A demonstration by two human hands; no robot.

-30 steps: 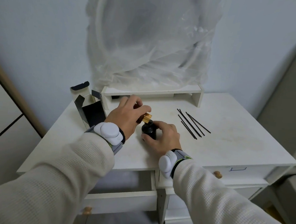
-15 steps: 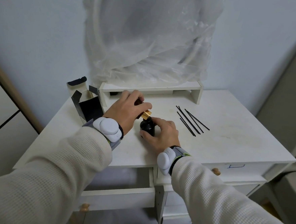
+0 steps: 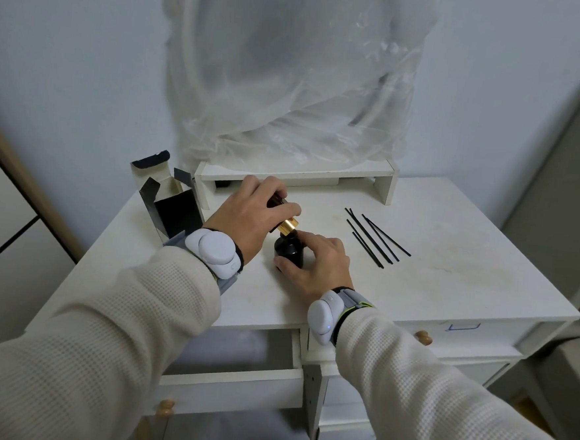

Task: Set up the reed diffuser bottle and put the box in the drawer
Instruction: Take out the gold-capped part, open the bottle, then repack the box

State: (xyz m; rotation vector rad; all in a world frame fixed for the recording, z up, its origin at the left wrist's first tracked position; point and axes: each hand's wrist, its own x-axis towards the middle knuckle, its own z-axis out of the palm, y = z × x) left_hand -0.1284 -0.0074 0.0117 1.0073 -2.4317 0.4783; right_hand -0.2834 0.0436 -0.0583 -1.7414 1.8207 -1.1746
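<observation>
A small black diffuser bottle (image 3: pixel 289 252) stands on the white table (image 3: pixel 449 282), near its middle. My right hand (image 3: pixel 316 264) wraps around the bottle's body. My left hand (image 3: pixel 250 220) pinches the gold cap (image 3: pixel 287 225) at the bottle's neck, tilted off to the left. Several black reed sticks (image 3: pixel 375 237) lie loose on the table to the right of the bottle. The black box (image 3: pixel 171 208) stands open with its flaps up at the table's back left. Below the table's front edge, the left drawer (image 3: pixel 232 380) is pulled open.
A low white shelf riser (image 3: pixel 383 185) sits at the back of the table, with a large object wrapped in clear plastic (image 3: pixel 292 75) on top. A shut right drawer with a wooden knob (image 3: pixel 424 337) is beside the open one. Grey furniture (image 3: pixel 567 163) stands at the right.
The view has shifted slightly. My left hand has kept working the gold cap at the bottle's neck, and my right hand has stayed on the bottle.
</observation>
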